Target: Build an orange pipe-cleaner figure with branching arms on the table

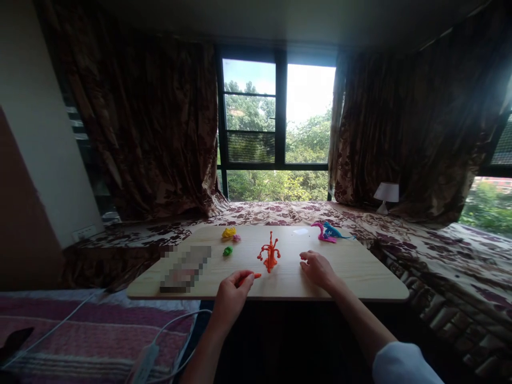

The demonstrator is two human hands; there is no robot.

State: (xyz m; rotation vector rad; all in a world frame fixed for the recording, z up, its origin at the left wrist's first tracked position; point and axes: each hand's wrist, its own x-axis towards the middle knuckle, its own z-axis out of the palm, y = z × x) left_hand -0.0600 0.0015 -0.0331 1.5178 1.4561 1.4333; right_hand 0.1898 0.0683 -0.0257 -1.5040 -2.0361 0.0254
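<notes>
One orange figure (270, 260) with a lot of skinny arms

Going left to right. Over on the left is a bed (100, 325) with a soft striped cover, then a pale table (288, 284), smooth, wood-grained, rounded at the corners. At its left end lies a flat thing (186, 269), pixelated, so no idea what it is. Past that, toward the far side, sit a crinkly yellow lump (229, 233) with a small pink lump (237, 238) just beside it, and a squashed green lump (228, 251) a bit nearer.

Next comes the left hand (232, 296), thumb and fingers clamped on a slim, smooth orange stick (257, 276). The orange figure is just beyond its tip, upright mid-table: knobbly base, one tall spike, thin drooping arms with little balls on the ends. Looks like soft modelling clay to me.

The right hand (318, 269) is on the other side, apart from the figure, fingers curled; can't tell if they pinch anything. Far right: a curvy magenta shape (326, 234) and a blue one (333, 231) with a long thin tail.

My read: the step in hand is handling that stick close to the figure. Next move calls for a light touch, since those arms look bendy.
</notes>
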